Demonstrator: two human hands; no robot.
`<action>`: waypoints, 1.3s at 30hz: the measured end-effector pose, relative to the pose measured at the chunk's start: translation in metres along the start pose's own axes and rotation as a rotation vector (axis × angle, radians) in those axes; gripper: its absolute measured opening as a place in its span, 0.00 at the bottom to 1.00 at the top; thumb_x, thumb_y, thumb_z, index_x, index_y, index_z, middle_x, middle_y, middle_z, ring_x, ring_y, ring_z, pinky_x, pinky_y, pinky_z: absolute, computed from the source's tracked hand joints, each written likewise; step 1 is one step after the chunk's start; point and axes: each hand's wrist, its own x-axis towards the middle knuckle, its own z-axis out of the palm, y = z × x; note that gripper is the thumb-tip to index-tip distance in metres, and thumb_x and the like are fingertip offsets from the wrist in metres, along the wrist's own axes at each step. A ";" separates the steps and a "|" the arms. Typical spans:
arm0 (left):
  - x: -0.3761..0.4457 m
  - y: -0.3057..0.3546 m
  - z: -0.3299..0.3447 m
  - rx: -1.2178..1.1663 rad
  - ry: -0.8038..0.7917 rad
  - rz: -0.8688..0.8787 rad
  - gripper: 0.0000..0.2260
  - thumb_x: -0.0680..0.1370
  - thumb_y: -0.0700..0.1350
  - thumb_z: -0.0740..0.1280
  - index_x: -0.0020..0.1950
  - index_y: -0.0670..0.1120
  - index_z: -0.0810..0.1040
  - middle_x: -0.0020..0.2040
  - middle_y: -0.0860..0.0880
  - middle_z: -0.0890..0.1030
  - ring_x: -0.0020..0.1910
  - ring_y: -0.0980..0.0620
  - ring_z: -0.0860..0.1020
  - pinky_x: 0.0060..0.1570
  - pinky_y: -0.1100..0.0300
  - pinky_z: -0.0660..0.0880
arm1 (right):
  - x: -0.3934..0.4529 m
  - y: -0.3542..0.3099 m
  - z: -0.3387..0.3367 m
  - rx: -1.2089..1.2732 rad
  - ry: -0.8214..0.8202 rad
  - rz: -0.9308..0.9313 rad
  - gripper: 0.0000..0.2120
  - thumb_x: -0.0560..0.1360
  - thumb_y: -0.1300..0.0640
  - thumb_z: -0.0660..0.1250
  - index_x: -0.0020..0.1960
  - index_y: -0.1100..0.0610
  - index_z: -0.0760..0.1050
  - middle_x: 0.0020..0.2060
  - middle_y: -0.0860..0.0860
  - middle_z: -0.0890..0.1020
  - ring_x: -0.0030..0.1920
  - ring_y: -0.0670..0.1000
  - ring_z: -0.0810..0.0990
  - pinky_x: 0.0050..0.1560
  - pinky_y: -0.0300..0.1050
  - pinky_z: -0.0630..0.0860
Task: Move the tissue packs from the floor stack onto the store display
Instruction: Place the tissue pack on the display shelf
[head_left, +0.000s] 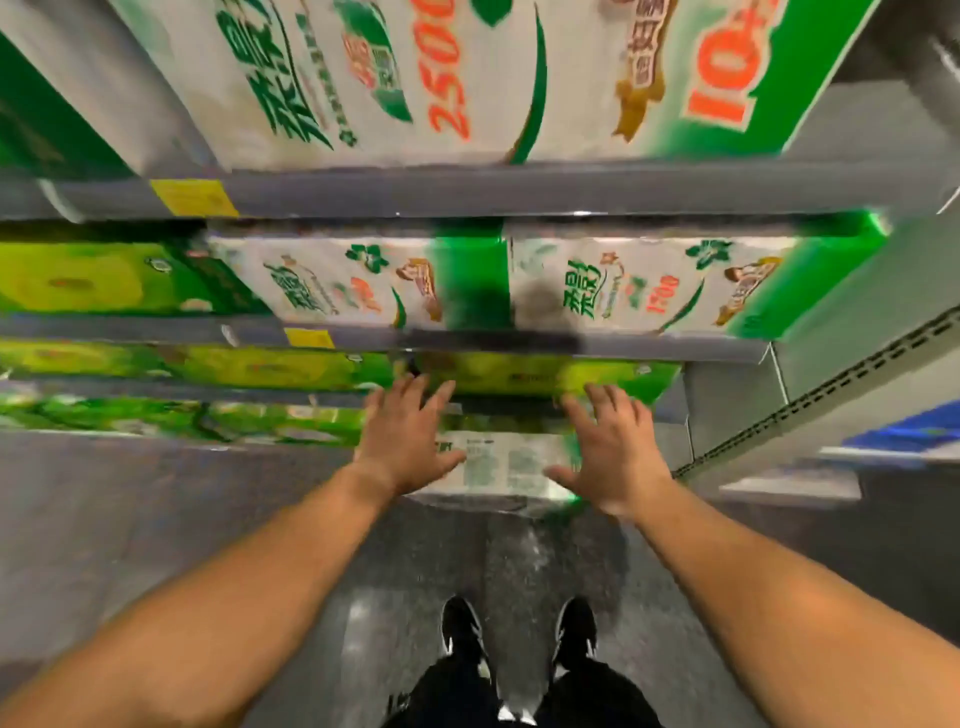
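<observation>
A white and green tissue pack (506, 470) with small printed text is pressed between my two hands at the front of the lowest shelf (670, 410). My left hand (405, 441) lies against its left side with fingers spread. On the pack's right side sits my right hand (610, 454), fingers also spread and pointing toward the shelf. The pack's far end is hidden under the shelf edge and in motion blur. No floor stack is in view.
Grey shelves (467, 189) above carry large white and green tissue packs (363, 283) and yellow-green packs (104, 280). A perforated shelf upright (831, 389) stands at right, with a blue object (914, 431) beyond. My black shoes (519, 634) stand on the grey floor.
</observation>
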 end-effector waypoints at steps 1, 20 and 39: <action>0.000 -0.002 0.023 0.005 -0.088 -0.003 0.46 0.70 0.73 0.65 0.82 0.54 0.55 0.81 0.44 0.60 0.79 0.42 0.57 0.75 0.40 0.56 | 0.001 0.004 0.019 0.002 -0.079 -0.003 0.48 0.67 0.26 0.65 0.79 0.49 0.59 0.77 0.59 0.61 0.77 0.64 0.56 0.74 0.64 0.56; 0.101 -0.033 0.283 -0.029 -0.259 0.063 0.57 0.66 0.74 0.66 0.78 0.60 0.29 0.81 0.43 0.45 0.79 0.39 0.43 0.73 0.30 0.41 | 0.116 0.012 0.267 -0.076 -0.260 -0.107 0.59 0.61 0.24 0.69 0.80 0.45 0.43 0.79 0.61 0.52 0.78 0.66 0.51 0.74 0.72 0.49; 0.006 -0.113 -0.027 -0.040 -0.073 0.080 0.55 0.61 0.74 0.65 0.79 0.66 0.36 0.79 0.47 0.53 0.77 0.42 0.45 0.76 0.38 0.43 | 0.048 -0.078 -0.055 -0.085 -0.109 -0.158 0.53 0.64 0.31 0.67 0.81 0.42 0.44 0.78 0.57 0.54 0.76 0.62 0.52 0.76 0.66 0.46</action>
